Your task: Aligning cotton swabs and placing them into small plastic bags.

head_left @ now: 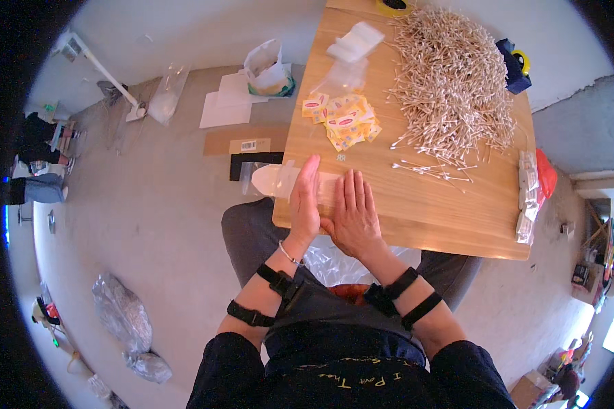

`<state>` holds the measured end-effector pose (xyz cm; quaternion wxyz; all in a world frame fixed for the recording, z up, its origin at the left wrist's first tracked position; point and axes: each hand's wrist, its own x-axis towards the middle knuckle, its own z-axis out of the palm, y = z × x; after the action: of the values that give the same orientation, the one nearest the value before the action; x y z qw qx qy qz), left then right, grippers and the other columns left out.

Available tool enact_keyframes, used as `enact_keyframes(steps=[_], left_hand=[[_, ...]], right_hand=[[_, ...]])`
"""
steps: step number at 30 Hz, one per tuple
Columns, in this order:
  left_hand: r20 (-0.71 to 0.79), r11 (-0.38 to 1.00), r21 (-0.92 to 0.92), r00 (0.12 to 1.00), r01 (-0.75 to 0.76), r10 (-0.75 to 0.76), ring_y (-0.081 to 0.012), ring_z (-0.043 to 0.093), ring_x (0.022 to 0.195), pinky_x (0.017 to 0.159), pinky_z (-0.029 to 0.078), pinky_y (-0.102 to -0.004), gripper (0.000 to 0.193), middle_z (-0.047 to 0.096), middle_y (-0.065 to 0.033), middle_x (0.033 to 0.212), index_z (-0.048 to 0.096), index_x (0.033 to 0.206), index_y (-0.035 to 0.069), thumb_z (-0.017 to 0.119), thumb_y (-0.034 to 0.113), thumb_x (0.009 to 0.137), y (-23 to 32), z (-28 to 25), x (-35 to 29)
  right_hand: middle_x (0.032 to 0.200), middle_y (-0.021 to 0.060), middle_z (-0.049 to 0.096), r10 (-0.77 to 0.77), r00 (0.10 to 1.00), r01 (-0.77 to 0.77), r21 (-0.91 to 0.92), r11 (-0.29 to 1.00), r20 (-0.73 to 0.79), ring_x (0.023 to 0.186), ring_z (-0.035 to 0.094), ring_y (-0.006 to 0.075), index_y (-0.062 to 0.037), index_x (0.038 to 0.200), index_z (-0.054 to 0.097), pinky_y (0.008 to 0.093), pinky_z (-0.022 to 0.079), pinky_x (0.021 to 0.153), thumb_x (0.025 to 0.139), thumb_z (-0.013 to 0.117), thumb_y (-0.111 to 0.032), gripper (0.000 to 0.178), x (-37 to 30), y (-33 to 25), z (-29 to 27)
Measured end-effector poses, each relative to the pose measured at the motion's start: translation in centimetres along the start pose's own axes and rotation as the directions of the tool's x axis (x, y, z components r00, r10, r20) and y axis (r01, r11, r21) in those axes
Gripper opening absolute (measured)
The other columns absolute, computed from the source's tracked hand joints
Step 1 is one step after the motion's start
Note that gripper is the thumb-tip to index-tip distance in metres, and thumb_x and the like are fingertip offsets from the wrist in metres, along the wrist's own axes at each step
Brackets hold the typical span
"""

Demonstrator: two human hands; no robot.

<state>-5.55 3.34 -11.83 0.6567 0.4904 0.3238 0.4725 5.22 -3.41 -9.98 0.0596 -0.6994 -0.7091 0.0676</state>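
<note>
A clear plastic bag with a pale insert (265, 180) lies across the table's near left edge, its left end sticking out past the wood. My left hand (305, 203) stands on edge over the bag, fingers stretched and together. Flat beside it, my right hand (353, 213) presses its extended fingers down at the bag's right end; the hands touch near the thumbs. Part of the bag is hidden beneath them. Just beyond the fingers is a tiny pale piece (341, 157). Farther off lie yellow-and-white printed cards (348, 123) in a loose heap.
A large heap of cotton swabs (450, 82) covers the table's far right, with several loose swabs (433, 169) nearer. Clear bags (344, 76) and a white stack (356, 42) lie far left. Tape rolls (522, 63) and small clear boxes (527, 194) line the right edge.
</note>
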Motion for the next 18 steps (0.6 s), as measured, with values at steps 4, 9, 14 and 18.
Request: enact_keyframes(steps=[4, 9, 14, 18], left_hand=[[-0.003, 0.999, -0.029, 1.0, -0.018, 0.018, -0.0274, 0.02, 0.142, 0.117, 0.013, -0.0391, 0.065, 0.023, -0.0174, 0.152, 0.022, 0.145, -0.001, 0.027, 0.046, 0.101, -0.3, 0.1, 0.1], [-0.015, 0.999, -0.02, 0.999, -0.033, 0.033, -0.0276, 0.02, 0.142, 0.117, 0.013, -0.0392, 0.065, 0.023, -0.0177, 0.152, 0.022, 0.145, -0.001, 0.026, 0.047, 0.101, 0.0, 0.0, 0.1], [-0.017, 0.999, -0.019, 0.999, -0.03, 0.03, -0.0269, 0.022, 0.142, 0.117, 0.015, -0.0388, 0.068, 0.024, -0.0178, 0.151, 0.023, 0.145, -0.002, 0.026, 0.049, 0.101, -0.2, 0.2, 0.2], [-0.015, 1.0, -0.017, 1.0, -0.014, 0.014, -0.0265, 0.023, 0.141, 0.117, 0.016, -0.0381, 0.067, 0.026, -0.0173, 0.151, 0.024, 0.145, -0.002, 0.027, 0.049, 0.101, -0.4, -0.4, 0.3]], right_hand=[[0.149, 0.0275, 0.023, -0.03, 0.999, 0.03, -0.032, 0.999, -0.015, 0.142, 0.016, 0.0397, 0.0079, 0.139, 0.033, 0.0484, 0.012, 0.116, 0.087, 0.043, -0.061, 0.087, 0.7, 0.7, -0.1], [0.149, 0.0269, 0.023, -0.033, 0.999, 0.033, -0.007, 0.999, 0.029, 0.142, 0.015, 0.0394, 0.0032, 0.142, 0.032, 0.0484, 0.012, 0.115, 0.087, 0.044, -0.06, 0.084, 0.1, 0.3, -0.7], [0.15, 0.0258, 0.023, -0.029, 1.0, 0.029, 0.006, 1.0, 0.004, 0.142, 0.015, 0.0395, 0.0018, 0.142, 0.032, 0.0487, 0.012, 0.115, 0.087, 0.046, -0.058, 0.082, -0.3, 0.3, -0.4], [0.15, 0.0254, 0.022, -0.012, 1.0, 0.013, 0.067, 0.998, -0.027, 0.142, 0.015, 0.0392, 0.0021, 0.142, 0.032, 0.0483, 0.012, 0.115, 0.091, 0.048, -0.048, 0.073, 0.0, 0.1, 0.1]])
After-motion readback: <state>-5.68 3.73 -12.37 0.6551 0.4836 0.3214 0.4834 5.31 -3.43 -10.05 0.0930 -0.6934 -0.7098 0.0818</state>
